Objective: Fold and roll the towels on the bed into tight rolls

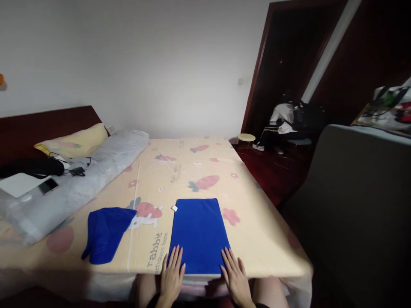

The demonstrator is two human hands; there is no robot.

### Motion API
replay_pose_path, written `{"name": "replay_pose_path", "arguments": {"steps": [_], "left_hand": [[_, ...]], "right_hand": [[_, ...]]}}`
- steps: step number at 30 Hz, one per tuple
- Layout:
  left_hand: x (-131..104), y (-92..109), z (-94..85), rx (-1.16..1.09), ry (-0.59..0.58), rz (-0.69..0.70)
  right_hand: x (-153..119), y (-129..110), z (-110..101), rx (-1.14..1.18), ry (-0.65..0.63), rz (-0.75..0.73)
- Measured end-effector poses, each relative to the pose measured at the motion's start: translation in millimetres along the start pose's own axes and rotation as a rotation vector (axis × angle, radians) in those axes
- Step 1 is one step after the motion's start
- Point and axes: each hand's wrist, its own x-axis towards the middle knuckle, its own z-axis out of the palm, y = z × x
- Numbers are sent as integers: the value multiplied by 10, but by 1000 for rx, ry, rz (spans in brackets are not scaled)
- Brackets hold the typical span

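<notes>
A blue cloth [199, 233] with a small white tag on its left edge lies flat as a neat rectangle on the bed, its short side near the bed's front edge. My left hand [172, 271] rests on its near left corner, fingers stretched out. On the near right corner lies my right hand [235, 273], also flat with fingers extended. Neither hand grips the cloth. A second blue cloth [107, 234] sits to the left, crumpled and apart from both hands.
The bed [257, 231] has a yellow sheet with carrot prints. Along its left side lie a grey quilt [109, 158], a yellow pillow [75, 143], a phone [49, 186] and a white laptop-like slab [21, 184]. A dark grey panel [346, 205] stands at right; a stool [245, 137] is beyond.
</notes>
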Motion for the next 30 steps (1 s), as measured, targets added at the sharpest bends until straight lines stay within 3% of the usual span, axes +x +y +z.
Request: {"name": "replay_pose_path", "arguments": {"steps": [3, 7, 10, 13, 17, 21, 24, 27, 30], "left_hand": [[2, 16, -21, 5, -19, -83], [262, 298, -75, 0, -29, -218], [541, 549, -72, -71, -79, -89], [715, 665, 0, -125, -140, 21], [672, 508, 56, -138, -180, 1], [427, 182, 22, -61, -124, -143], [255, 34, 41, -14, -62, -196], [204, 32, 108, 10, -24, -229], [294, 135, 161, 21, 1, -259]], "right_hand": [[-9, -13, -16, 11, -28, 37], [259, -271, -67, 43, -17, 40], [586, -549, -97, 108, -107, -79], [810, -707, -75, 138, -228, -134], [790, -539, -10, 133, -259, -102], [578, -159, 7, 92, -190, 59], [451, -2, 6, 74, -176, 108], [429, -47, 20, 52, -186, 154], [526, -235, 24, 14, -205, 257]]}}
